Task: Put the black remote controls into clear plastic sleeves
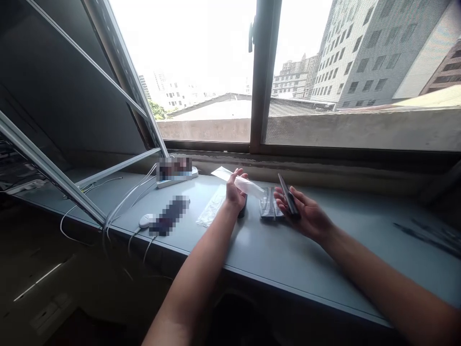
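My left hand (235,191) is raised over the grey counter (288,250) and pinches a clear plastic sleeve (239,181) that slants from upper left to lower right. A small dark object (243,207) stands on the counter just under that hand. My right hand (306,214) lies palm up and holds a thin dark stick-shaped item (287,196) between thumb and fingers. Between the two hands a pack of similar dark items in clear wrap (268,206) rests on the counter.
More clear sleeves (211,211) lie left of my left hand. Further left are a white mouse-like device (146,220), white cables (122,202) and a white power strip (176,179). A metal-framed panel (72,96) leans at the left. A window (262,77) runs behind the counter.
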{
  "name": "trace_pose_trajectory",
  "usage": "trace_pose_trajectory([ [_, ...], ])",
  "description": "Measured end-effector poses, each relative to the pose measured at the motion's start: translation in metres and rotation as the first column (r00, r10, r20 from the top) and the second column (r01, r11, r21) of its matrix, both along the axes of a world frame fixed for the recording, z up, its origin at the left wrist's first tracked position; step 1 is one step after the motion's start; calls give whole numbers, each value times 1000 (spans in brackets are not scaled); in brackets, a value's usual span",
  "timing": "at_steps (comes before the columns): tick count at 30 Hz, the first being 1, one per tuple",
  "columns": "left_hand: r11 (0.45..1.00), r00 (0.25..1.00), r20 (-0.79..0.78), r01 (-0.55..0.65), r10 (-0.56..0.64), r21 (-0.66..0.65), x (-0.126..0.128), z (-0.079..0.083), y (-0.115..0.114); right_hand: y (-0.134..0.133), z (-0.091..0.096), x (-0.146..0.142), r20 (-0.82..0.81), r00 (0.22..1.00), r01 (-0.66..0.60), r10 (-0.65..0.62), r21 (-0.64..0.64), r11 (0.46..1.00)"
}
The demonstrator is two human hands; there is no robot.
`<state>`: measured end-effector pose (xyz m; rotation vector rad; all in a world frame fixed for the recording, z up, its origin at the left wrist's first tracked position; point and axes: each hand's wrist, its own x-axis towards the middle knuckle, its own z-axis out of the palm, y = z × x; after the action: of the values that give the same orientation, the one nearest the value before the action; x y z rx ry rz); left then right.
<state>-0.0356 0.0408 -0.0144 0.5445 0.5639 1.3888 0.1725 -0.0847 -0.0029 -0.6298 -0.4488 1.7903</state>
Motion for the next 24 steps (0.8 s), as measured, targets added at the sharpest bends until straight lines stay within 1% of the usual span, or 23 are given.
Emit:
trace_pose_trajectory([
  [3,1000,1000,12,-6,6,-7,-1,2,-1,1,0,0,10,1000,-25,25,8,1000],
  [5,1000,1000,11,-7,7,-15,-1,4,-2,0,0,-1,12,1000,-13,13,15,1000],
  [7,1000,1000,3,-8,8,-20,-1,6,-3,0,0,-2,-1,1000,-1,1,46,999],
  [9,1000,1000,-2,-10,10,-20,-1,7,-4,-1,-1,-4,-18,1000,-13,15,88,996],
  [11,1000,1000,1,-14,14,-18,-1,8,-4,-2,0,-5,-29,999,-25,28,99,995],
  [14,1000,1000,-4,-17,17,-22,-1,8,-3,-2,3,-7,-27,999,20,-19,50,999],
  [16,999,1000,-9,-19,18,-33,-1,7,-2,-2,5,-8,1,998,61,-61,-4,998],
  [18,999,1000,-19,-23,22,-49,-1,7,-2,-2,6,-8,42,997,70,-67,-53,996],
  [21,996,999,-42,-33,30,-79,-1,8,-1,0,5,-7,45,997,62,-62,-7,998],
  [24,995,998,-48,-45,40,-92,-1,9,-1,0,0,-4,16,1000,8,-9,52,999],
])
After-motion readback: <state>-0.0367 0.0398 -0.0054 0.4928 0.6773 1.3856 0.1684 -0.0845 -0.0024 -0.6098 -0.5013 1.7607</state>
